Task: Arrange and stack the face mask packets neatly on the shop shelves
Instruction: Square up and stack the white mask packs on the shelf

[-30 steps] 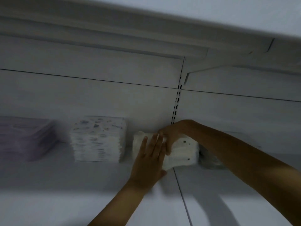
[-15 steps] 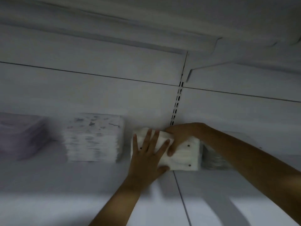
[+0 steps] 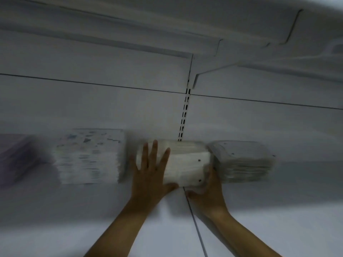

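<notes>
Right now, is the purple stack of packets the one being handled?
No, both hands are on the white stack; the purple stack sits untouched far left.

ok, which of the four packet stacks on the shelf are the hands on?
The plain white packet stack, third from left: left hand flat on its front, right hand at its lower right corner. The others are untouched.

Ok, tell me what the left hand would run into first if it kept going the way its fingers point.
The left hand already lies flat on the white packet stack, fingers pointing up over its top. Going straight on, it would probably meet the shelf's back panel; depth is unclear.
</notes>
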Action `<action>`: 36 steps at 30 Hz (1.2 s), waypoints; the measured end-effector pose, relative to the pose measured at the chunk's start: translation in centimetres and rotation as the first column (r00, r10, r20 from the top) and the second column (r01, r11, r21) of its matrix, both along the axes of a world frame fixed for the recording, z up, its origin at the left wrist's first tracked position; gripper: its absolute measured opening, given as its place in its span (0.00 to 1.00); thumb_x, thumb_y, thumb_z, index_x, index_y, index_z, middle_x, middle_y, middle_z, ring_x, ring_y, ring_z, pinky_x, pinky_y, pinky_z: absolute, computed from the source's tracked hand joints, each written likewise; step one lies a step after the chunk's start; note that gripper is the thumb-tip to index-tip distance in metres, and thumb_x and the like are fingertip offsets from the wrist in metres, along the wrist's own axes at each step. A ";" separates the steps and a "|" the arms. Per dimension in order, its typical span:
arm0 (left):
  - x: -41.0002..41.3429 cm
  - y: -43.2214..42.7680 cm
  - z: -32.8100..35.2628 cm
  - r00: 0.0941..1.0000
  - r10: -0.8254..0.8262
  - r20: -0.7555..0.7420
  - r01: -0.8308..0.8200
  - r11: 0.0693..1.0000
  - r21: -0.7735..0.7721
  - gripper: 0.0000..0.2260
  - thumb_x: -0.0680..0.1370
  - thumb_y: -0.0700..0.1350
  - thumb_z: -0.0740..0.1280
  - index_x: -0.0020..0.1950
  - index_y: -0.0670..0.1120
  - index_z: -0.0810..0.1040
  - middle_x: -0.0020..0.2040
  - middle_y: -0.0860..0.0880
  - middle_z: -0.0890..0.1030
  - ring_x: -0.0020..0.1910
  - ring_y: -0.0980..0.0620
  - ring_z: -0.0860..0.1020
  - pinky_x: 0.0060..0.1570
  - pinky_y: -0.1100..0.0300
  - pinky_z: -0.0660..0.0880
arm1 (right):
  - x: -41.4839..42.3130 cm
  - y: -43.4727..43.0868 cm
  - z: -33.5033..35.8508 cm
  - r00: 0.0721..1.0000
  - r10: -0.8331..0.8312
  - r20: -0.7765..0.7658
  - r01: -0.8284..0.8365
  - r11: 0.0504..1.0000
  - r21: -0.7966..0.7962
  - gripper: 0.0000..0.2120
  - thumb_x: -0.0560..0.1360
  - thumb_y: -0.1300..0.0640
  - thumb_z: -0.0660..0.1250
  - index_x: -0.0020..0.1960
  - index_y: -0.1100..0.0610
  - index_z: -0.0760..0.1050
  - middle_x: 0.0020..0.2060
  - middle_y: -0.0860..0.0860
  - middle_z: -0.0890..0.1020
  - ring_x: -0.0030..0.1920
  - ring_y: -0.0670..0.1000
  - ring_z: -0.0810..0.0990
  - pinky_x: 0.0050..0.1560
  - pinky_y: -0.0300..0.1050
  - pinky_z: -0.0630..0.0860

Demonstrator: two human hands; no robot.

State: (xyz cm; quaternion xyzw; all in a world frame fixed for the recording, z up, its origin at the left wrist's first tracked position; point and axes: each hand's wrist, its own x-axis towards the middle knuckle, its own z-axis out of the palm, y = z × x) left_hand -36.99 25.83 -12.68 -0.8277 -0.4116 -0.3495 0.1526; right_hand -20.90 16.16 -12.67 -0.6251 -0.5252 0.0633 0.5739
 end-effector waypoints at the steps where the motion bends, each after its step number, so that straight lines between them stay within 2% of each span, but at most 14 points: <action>1: 0.0 -0.1 0.1 0.999 0.007 0.032 -0.005 0.999 -0.046 0.52 0.59 0.74 0.69 0.76 0.49 0.61 0.77 0.37 0.57 0.75 0.32 0.56 0.60 0.29 0.64 | 0.6 0.4 -0.1 1.000 -0.005 0.004 0.005 1.000 -0.024 0.40 0.58 0.49 0.77 0.67 0.50 0.65 0.60 0.50 0.76 0.62 0.49 0.76 0.58 0.42 0.77; 4: -0.1 -0.5 0.0 0.989 -0.046 0.143 0.064 0.990 -0.128 0.48 0.63 0.73 0.64 0.76 0.48 0.59 0.77 0.37 0.56 0.75 0.32 0.56 0.60 0.35 0.68 | 2.4 1.7 0.0 1.000 0.017 -0.022 -0.019 0.994 -0.106 0.55 0.58 0.47 0.76 0.76 0.61 0.53 0.69 0.55 0.69 0.69 0.53 0.70 0.65 0.49 0.71; 8: 0.0 -0.4 -0.1 0.876 -0.166 0.452 0.279 0.940 -0.196 0.42 0.70 0.64 0.65 0.77 0.50 0.53 0.79 0.42 0.50 0.78 0.43 0.50 0.71 0.47 0.56 | 4.1 3.2 0.7 0.967 0.119 -0.225 -0.170 0.960 -0.222 0.56 0.56 0.63 0.83 0.76 0.59 0.55 0.69 0.51 0.68 0.70 0.49 0.67 0.64 0.43 0.70; 10: 0.0 -0.1 0.1 0.821 -0.153 0.551 0.303 0.934 -0.191 0.44 0.68 0.62 0.71 0.77 0.49 0.55 0.79 0.43 0.51 0.77 0.45 0.51 0.71 0.50 0.57 | 4.8 3.7 1.3 0.935 0.152 -0.320 -0.229 0.949 -0.216 0.54 0.53 0.55 0.86 0.72 0.57 0.63 0.68 0.51 0.72 0.68 0.50 0.71 0.66 0.49 0.72; 12: -0.2 -0.1 0.4 0.800 -0.092 0.593 0.299 0.918 -0.261 0.47 0.66 0.59 0.76 0.76 0.52 0.53 0.79 0.43 0.52 0.77 0.47 0.50 0.73 0.49 0.56 | 5.3 4.0 1.8 0.904 0.204 -0.376 -0.296 0.933 -0.207 0.40 0.55 0.58 0.84 0.64 0.56 0.71 0.63 0.54 0.78 0.63 0.52 0.78 0.60 0.51 0.77; 14: -0.5 -0.1 0.4 0.857 -0.081 0.509 0.251 0.928 -0.275 0.46 0.66 0.62 0.75 0.76 0.54 0.54 0.78 0.41 0.54 0.77 0.43 0.51 0.72 0.44 0.58 | 5.4 4.2 2.3 0.853 0.240 -0.464 -0.354 0.919 -0.174 0.34 0.59 0.56 0.82 0.61 0.56 0.74 0.59 0.56 0.80 0.57 0.52 0.81 0.56 0.50 0.79; 16: -0.6 -0.1 0.3 0.959 -0.079 0.273 0.132 0.974 -0.183 0.42 0.66 0.68 0.68 0.75 0.53 0.60 0.77 0.39 0.57 0.75 0.37 0.55 0.65 0.36 0.64 | 5.5 4.5 2.5 0.786 0.178 -0.592 -0.310 0.942 -0.128 0.47 0.54 0.37 0.81 0.67 0.55 0.73 0.62 0.55 0.79 0.60 0.54 0.79 0.62 0.56 0.76; 18: -0.4 -0.2 0.5 0.986 -0.043 0.159 0.063 0.990 -0.125 0.45 0.63 0.68 0.72 0.75 0.52 0.61 0.76 0.39 0.58 0.73 0.35 0.56 0.60 0.32 0.66 | 5.5 5.1 2.5 0.747 0.114 -0.655 -0.253 0.960 -0.121 0.54 0.52 0.24 0.73 0.71 0.51 0.69 0.66 0.51 0.77 0.64 0.53 0.76 0.68 0.57 0.70; 22: 0.0 -0.7 0.8 0.959 -0.034 0.283 0.099 0.971 -0.220 0.55 0.58 0.68 0.75 0.77 0.53 0.52 0.78 0.37 0.53 0.74 0.30 0.55 0.63 0.31 0.62 | 5.1 6.4 2.3 0.685 0.014 -0.728 -0.167 0.976 -0.139 0.55 0.51 0.19 0.65 0.70 0.49 0.71 0.63 0.51 0.78 0.62 0.53 0.78 0.66 0.57 0.72; 26: 0.1 -0.7 0.7 0.929 -0.095 0.357 0.197 0.945 -0.261 0.57 0.56 0.63 0.79 0.76 0.57 0.49 0.78 0.39 0.48 0.76 0.33 0.50 0.68 0.33 0.58 | 4.4 6.7 2.6 0.696 -0.031 -0.718 -0.075 0.990 -0.116 0.45 0.65 0.23 0.60 0.73 0.51 0.67 0.67 0.48 0.74 0.64 0.52 0.74 0.69 0.54 0.68; 29: 0.1 -0.8 0.8 0.855 -0.102 0.509 0.294 0.903 -0.314 0.58 0.56 0.68 0.75 0.77 0.58 0.46 0.79 0.45 0.45 0.78 0.42 0.47 0.71 0.39 0.59 | 4.4 6.7 2.8 0.696 -0.072 -0.714 -0.047 0.988 -0.145 0.46 0.64 0.22 0.59 0.72 0.50 0.68 0.67 0.50 0.75 0.64 0.53 0.74 0.69 0.55 0.68; 32: 0.2 -1.3 1.1 0.719 0.018 0.695 0.364 0.842 -0.399 0.63 0.54 0.74 0.71 0.79 0.47 0.47 0.79 0.45 0.52 0.78 0.47 0.52 0.74 0.44 0.58 | 4.1 6.2 3.4 0.717 -0.061 -0.695 -0.067 0.985 -0.156 0.34 0.75 0.31 0.54 0.72 0.52 0.68 0.65 0.51 0.75 0.64 0.54 0.74 0.68 0.53 0.69; 34: 0.2 -1.8 1.3 0.667 0.080 0.741 0.386 0.813 -0.435 0.64 0.53 0.70 0.73 0.79 0.45 0.47 0.79 0.47 0.54 0.78 0.50 0.53 0.75 0.54 0.54 | 4.1 5.6 3.4 0.726 -0.037 -0.687 -0.099 0.983 -0.158 0.28 0.78 0.35 0.52 0.69 0.51 0.70 0.62 0.51 0.76 0.61 0.53 0.75 0.63 0.50 0.72; 36: -0.1 -2.2 1.4 0.613 0.121 0.781 0.434 0.774 -0.461 0.63 0.54 0.62 0.77 0.79 0.47 0.45 0.79 0.50 0.55 0.77 0.53 0.55 0.71 0.62 0.53 | 4.0 4.4 3.1 0.746 0.021 -0.666 -0.149 0.979 -0.136 0.35 0.73 0.29 0.55 0.69 0.53 0.71 0.63 0.52 0.77 0.61 0.53 0.76 0.66 0.53 0.72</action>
